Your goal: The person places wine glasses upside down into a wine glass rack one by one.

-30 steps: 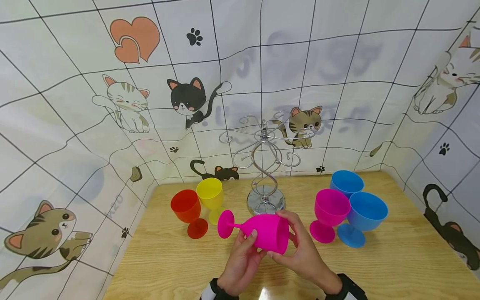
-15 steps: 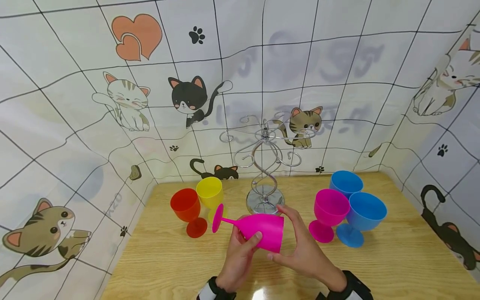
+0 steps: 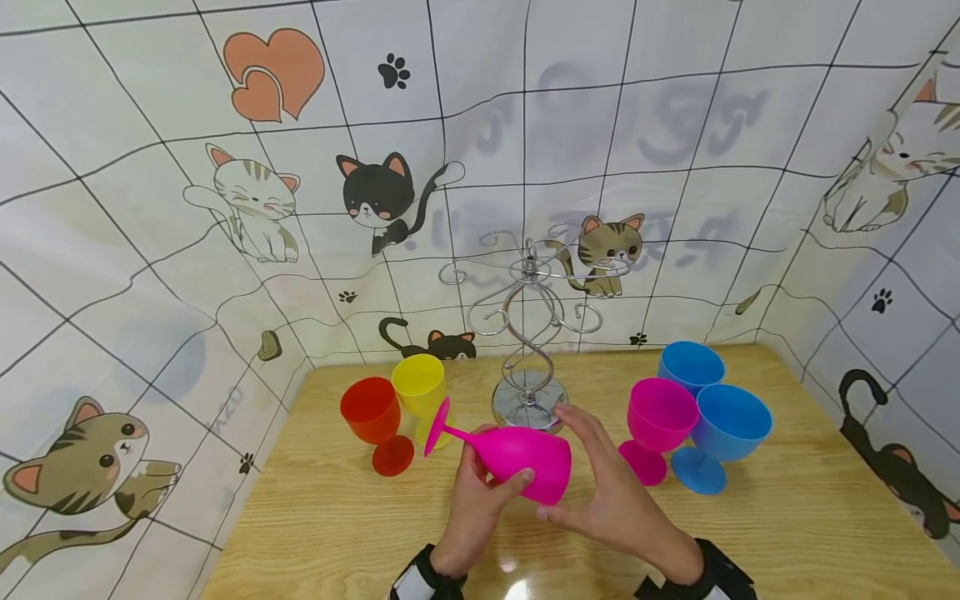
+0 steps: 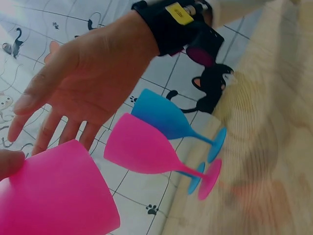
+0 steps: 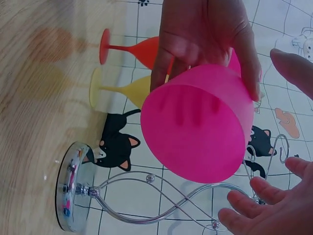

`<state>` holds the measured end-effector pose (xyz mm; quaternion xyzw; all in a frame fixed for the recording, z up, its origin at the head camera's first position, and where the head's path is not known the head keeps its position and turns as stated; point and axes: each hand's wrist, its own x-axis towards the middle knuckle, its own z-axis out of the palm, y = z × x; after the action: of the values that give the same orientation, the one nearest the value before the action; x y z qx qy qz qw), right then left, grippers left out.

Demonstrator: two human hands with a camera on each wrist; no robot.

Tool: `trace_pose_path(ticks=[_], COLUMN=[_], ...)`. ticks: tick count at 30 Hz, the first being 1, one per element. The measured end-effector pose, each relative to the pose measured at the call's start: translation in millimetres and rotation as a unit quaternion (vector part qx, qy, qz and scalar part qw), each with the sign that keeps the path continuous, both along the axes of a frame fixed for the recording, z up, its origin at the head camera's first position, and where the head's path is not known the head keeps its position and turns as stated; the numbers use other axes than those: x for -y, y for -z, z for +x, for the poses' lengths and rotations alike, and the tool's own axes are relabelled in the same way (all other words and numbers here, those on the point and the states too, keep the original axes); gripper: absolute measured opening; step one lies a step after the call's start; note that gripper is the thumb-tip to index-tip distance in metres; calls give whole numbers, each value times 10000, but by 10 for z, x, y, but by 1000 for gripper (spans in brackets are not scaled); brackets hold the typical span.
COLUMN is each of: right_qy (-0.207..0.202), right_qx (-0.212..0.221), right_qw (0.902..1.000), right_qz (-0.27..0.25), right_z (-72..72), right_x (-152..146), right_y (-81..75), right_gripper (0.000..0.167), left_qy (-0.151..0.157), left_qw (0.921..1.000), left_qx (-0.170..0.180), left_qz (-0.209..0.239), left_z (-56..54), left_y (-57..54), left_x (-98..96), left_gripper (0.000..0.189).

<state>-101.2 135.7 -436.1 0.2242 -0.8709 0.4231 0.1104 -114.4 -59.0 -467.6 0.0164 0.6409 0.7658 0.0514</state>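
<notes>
A pink plastic goblet (image 3: 521, 462) lies sideways in my left hand (image 3: 480, 508), its foot to the left and its mouth toward the right. The left thumb and fingers grip the bowl, and in the right wrist view finger shadows show through the wall of the goblet (image 5: 195, 127). My right hand (image 3: 615, 500) is spread beside the mouth, fingers relaxed and apart from the cup; the left wrist view shows its open palm (image 4: 98, 73). Behind the goblet stands a curly chrome rack (image 3: 528, 333) on a round mirrored base, with nothing hanging on its hooks.
At the left of the wooden table (image 3: 322, 533) stand a red goblet (image 3: 372, 412) and a yellow goblet (image 3: 420, 386). On the right another pink goblet (image 3: 662, 414) stands close to two blue goblets (image 3: 731, 422). Cat-print cloth (image 3: 480, 150) walls the back and sides.
The right hand has let go of the pink goblet's rim and moved slightly right. The goblet has tilted, its foot rising and its mouth turning away, while the left hand keeps hold.
</notes>
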Motion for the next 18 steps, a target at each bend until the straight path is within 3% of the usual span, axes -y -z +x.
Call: trace_pose_path(ticks=[6, 12, 18], right_qy=[-73, -156, -101], right_qx=[-119, -20, -191], right_qw=[9992, 9984, 9982], right_qz=[374, 535, 558], right_z=[-2, -6, -21], right_x=[11, 35, 55], right_y=[-1, 55, 144], right_gripper=[113, 112, 112], left_qy=[109, 354, 537], left_qw=[9956, 9779, 9648], left_qx=[-594, -1015, -1191], left_qz=[-716, -1792, -2284], left_z=[-8, -4, 3], left_y=[-22, -59, -96], left_x=[11, 24, 7], left_gripper=[72, 71, 72])
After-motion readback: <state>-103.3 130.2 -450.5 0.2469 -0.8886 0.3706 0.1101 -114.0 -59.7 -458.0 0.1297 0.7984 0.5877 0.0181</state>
